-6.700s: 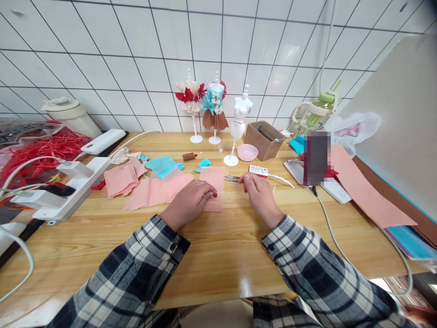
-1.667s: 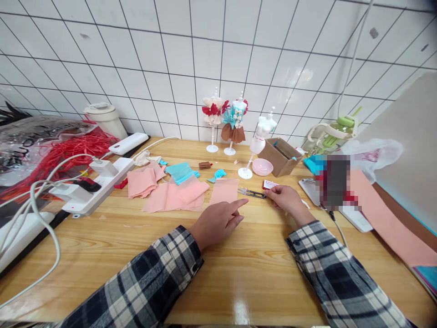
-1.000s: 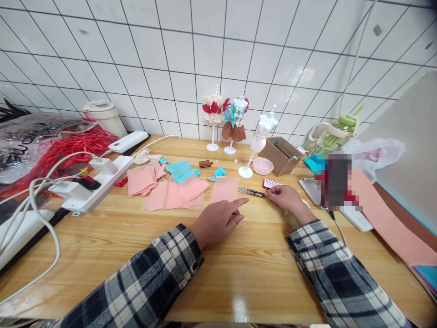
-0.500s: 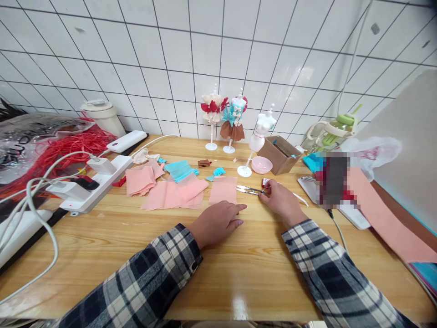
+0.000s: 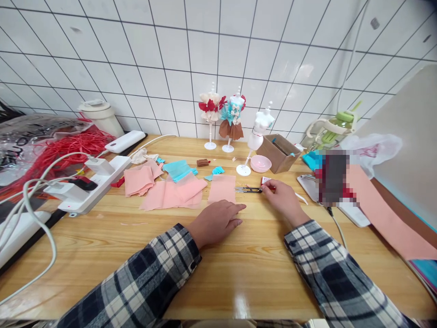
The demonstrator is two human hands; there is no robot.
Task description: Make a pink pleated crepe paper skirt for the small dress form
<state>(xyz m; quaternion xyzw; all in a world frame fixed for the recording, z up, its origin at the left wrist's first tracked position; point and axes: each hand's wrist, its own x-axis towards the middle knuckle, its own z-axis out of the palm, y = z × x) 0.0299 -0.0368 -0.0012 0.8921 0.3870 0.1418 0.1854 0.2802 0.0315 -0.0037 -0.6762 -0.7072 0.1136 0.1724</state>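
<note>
A small rectangle of pink crepe paper [image 5: 222, 186] lies flat on the wooden table. My left hand [image 5: 218, 223] rests at its near edge, palm down, with thumb and fingers apart and nothing held. To the right of the paper lie thread snips [image 5: 248, 189], blades pointing left. The fingers of my right hand [image 5: 282, 199] are drawn together at the handle end of the snips. Just behind those fingertips is a small red-and-white box [image 5: 266, 180], partly covered by them. A narrow white strip [image 5: 301, 198] lies by the right hand.
Pink sheets [image 5: 174, 193] and blue crepe paper [image 5: 179, 170] lie left. Behind stand a bare white mannequin [image 5: 262, 125], two dressed mannequins [image 5: 231, 116], a pink bowl [image 5: 261, 164] and a cardboard box [image 5: 280, 152]. A power strip [image 5: 99, 187] with cables is far left.
The thread snips have turned slightly and now lie flatter. My right fingertips have shifted a little right and away from me, toward the handle end. The left hand has stayed put.
</note>
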